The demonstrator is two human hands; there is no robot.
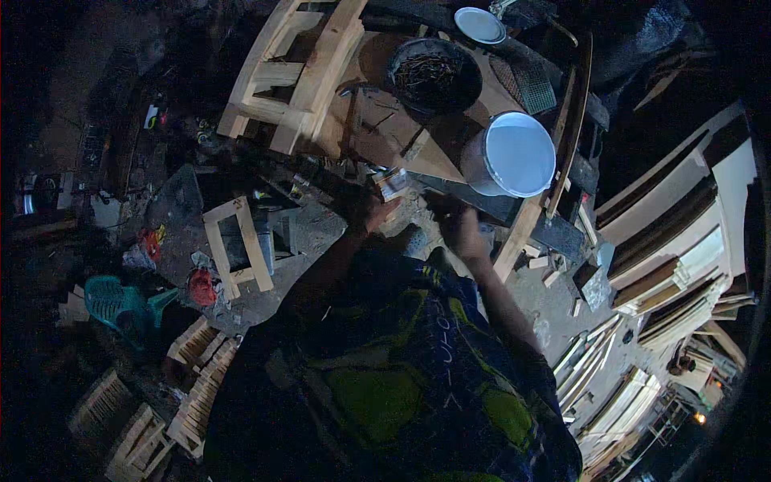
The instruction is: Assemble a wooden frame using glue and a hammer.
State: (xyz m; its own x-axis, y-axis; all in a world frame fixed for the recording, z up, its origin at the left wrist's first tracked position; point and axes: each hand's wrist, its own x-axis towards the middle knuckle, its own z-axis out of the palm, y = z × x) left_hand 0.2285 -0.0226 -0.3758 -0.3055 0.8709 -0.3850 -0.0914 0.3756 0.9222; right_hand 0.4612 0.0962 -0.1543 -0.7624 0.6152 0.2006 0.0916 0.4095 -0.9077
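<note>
In front of my body, my left hand [376, 212] is closed around a small printed packet [391, 184], pale with an orange-brown part. My right hand [463, 231] is a short way to its right, below the worktable's edge. Its fingers are dark and blurred, so their pose and anything in them are hidden. The nearest thing to that hand is a white bucket [520, 154] on the table. Beyond the packet, a brown sheet [377, 120] lies on the tabletop, with a dark bowl [475, 80] of nail-like pieces further back.
A slatted wooden frame [309, 88] rests at the table's far left. Behind the bowl is a white round lid [480, 26]. A small wooden frame [250, 257] and a green plastic chair [120, 301] are on the left; curved boards [683, 209] are stacked at right.
</note>
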